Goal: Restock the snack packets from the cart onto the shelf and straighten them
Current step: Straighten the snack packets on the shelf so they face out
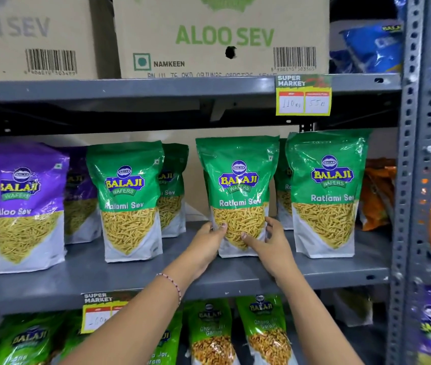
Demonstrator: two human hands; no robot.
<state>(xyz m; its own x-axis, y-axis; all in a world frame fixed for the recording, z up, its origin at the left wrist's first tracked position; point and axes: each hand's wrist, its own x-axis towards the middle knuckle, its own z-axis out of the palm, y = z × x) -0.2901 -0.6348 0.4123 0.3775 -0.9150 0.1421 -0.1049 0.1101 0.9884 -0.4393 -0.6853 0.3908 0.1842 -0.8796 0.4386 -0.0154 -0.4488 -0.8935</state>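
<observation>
Ratlami Sev packet [238, 191], centre frame: my fingers [221, 227] pinch its base both sides; uneven push risks toppling it backward

Both bare forearms are extended forward and upward from the lower edge of the view, converging toward the middle. The left hand [208, 239] is held with the palm turned inward, its thumb laid forward and the fingers curled out of sight. The right hand [275, 243] is set opposite it, thumb stretched inward and fingers bent upward. A thin beaded bracelet [173, 284] is worn on the left wrist. The two hands are kept close together, not touching.
</observation>
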